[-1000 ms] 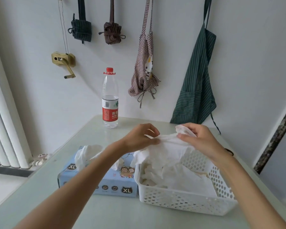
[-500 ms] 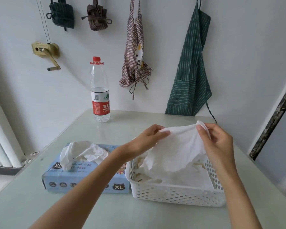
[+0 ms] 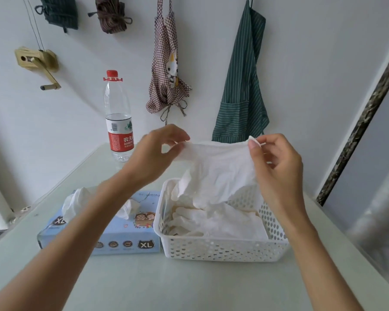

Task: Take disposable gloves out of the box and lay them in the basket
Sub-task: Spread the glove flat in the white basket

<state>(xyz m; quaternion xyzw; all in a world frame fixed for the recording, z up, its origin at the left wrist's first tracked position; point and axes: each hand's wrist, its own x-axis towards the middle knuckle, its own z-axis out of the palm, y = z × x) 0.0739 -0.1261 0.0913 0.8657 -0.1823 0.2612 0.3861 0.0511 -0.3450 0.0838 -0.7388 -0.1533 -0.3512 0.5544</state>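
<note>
Since the earlier frame, you have raised and spread the glove [image 3: 218, 173] wider. On the worktop [image 3: 189, 286], the box [image 3: 112, 232] sits touching the basket [image 3: 222, 250], which holds gloves. Above the basket, your left hand [image 3: 157, 153] and right hand [image 3: 276, 162] pinch the glove's top corners, fingers clamped. A bottle [image 3: 118, 117] stands beyond.

Thin crinkled white plastic glove [image 3: 218, 173], matt white perforated plastic basket [image 3: 222, 250], glossy printed blue cardboard box [image 3: 121, 234], smooth pale glossy bench [image 3: 166, 283], clear plastic bottle [image 3: 118, 117], striped green cloth apron [image 3: 243, 86]
</note>
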